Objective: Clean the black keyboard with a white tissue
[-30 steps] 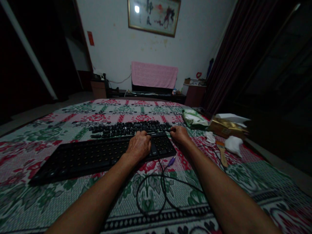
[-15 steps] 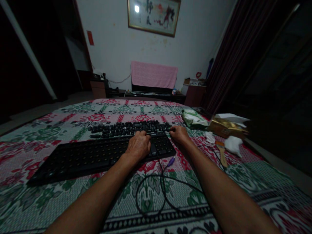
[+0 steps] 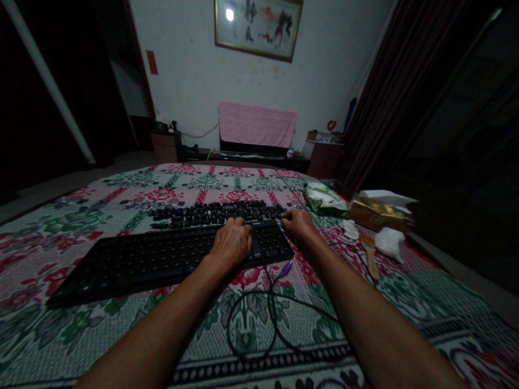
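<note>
A black keyboard (image 3: 141,265) with its keycaps off lies slanted on the patterned cloth, rows of small light posts showing. My left hand (image 3: 232,240) rests over its right part, fingers curled at the far edge and closed against it; the fingertips are partly hidden. Behind the keyboard lies a long heap of loose black keycaps (image 3: 203,214). My right hand (image 3: 299,222) is just off the keyboard's right end, beside the heap, thumb and fingers pinched on a small dark piece that looks like a keycap. The keyboard's cable (image 3: 272,313) loops in front, with a purple plug (image 3: 286,268).
On the right lie a wooden-handled brush (image 3: 370,256), crumpled white tissue (image 3: 390,243), a smaller tissue wad (image 3: 349,229), a gold tissue box (image 3: 379,212) and a green-white packet (image 3: 324,198). A floral cloth (image 3: 101,346) covers the table.
Both hands keep nearly the same place and hold. The whole view has shifted very slightly; nothing else visibly moves.
</note>
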Available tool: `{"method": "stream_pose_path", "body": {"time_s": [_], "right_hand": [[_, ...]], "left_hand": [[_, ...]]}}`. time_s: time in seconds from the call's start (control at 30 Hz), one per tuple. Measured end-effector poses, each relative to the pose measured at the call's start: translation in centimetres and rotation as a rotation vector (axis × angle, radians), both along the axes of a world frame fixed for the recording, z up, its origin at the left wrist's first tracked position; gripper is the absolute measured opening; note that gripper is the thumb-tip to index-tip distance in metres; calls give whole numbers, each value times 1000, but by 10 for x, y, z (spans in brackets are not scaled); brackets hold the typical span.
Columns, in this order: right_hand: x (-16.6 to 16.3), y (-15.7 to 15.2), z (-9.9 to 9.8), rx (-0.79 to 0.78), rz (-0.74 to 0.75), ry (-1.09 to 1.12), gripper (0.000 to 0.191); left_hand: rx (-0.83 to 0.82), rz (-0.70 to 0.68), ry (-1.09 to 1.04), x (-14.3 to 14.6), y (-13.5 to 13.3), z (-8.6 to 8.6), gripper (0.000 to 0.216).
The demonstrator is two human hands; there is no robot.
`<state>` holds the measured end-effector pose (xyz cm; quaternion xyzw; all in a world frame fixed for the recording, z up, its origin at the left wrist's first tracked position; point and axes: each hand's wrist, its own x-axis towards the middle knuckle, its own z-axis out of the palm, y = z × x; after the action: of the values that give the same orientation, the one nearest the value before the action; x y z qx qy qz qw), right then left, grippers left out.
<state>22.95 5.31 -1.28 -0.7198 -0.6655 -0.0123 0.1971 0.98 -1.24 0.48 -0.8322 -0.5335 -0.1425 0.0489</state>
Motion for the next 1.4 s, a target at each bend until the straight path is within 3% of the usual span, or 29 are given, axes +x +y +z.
{"method": "stream_pose_path", "body": {"time_s": [1.4], "right_hand": [[3,9,-1,-4,-34,-6,31]], "left_hand": [[33,-6,2,0,0,-2,26]]}}
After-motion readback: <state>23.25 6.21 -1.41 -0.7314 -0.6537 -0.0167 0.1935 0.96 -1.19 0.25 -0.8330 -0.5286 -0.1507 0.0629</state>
